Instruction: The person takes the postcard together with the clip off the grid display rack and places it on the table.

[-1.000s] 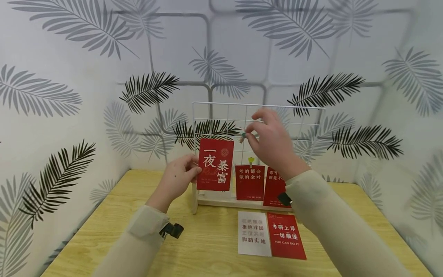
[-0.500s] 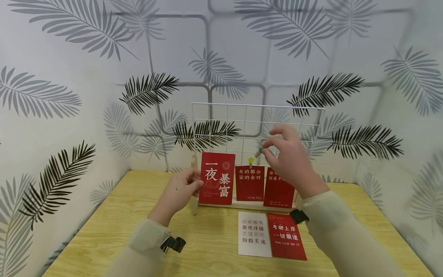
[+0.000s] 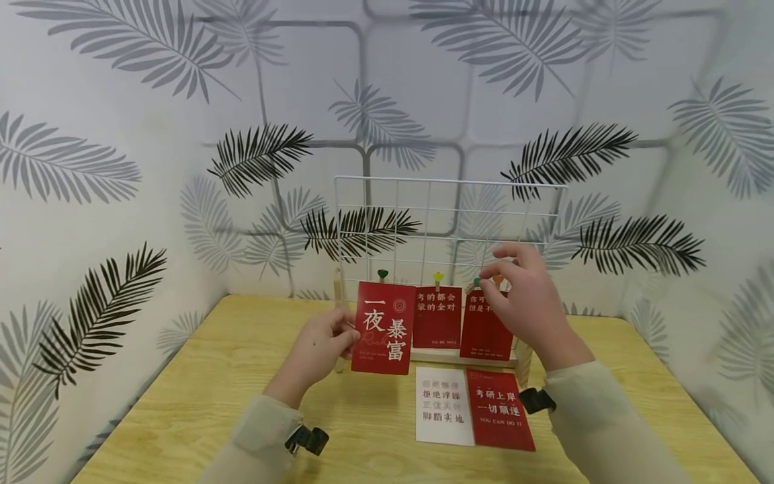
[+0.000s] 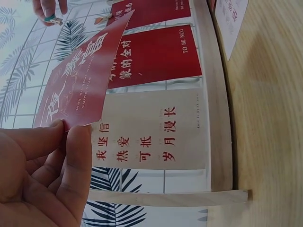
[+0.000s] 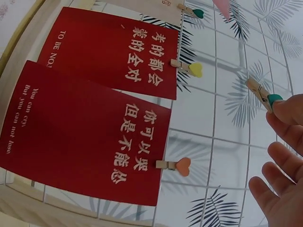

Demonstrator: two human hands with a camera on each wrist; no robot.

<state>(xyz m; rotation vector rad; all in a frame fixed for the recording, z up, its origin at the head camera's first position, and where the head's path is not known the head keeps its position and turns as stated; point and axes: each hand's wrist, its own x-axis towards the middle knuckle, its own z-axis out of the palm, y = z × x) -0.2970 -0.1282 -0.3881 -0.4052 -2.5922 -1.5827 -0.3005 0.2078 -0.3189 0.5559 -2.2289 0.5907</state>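
My left hand (image 3: 320,346) pinches the left edge of a red card (image 3: 370,348) with white characters, held upright in front of the rack's left part. My right hand (image 3: 529,299) holds a small wooden clothespin (image 5: 258,91) with a teal heart between thumb and index finger; its other fingers are spread. This hand is near the right end of the white wire grid rack (image 3: 447,356), which has a wooden base. Clipped to the grid are a cream card (image 4: 184,142) and two red cards, one under a yellow-heart clothespin (image 5: 193,69), the other under an orange-heart clothespin (image 5: 182,166).
A white card (image 3: 444,430) and a red card (image 3: 504,433) lie side by side on the wooden table (image 3: 357,437), in front of the rack. A green-heart clothespin (image 5: 196,13) is at the cream card's top. Leaf-patterned walls stand behind and beside the table.
The left hand has lowered the red card and brought it slightly right, uncovering the green-heart clothespin. My right hand has moved down and right with the teal-heart clothespin.
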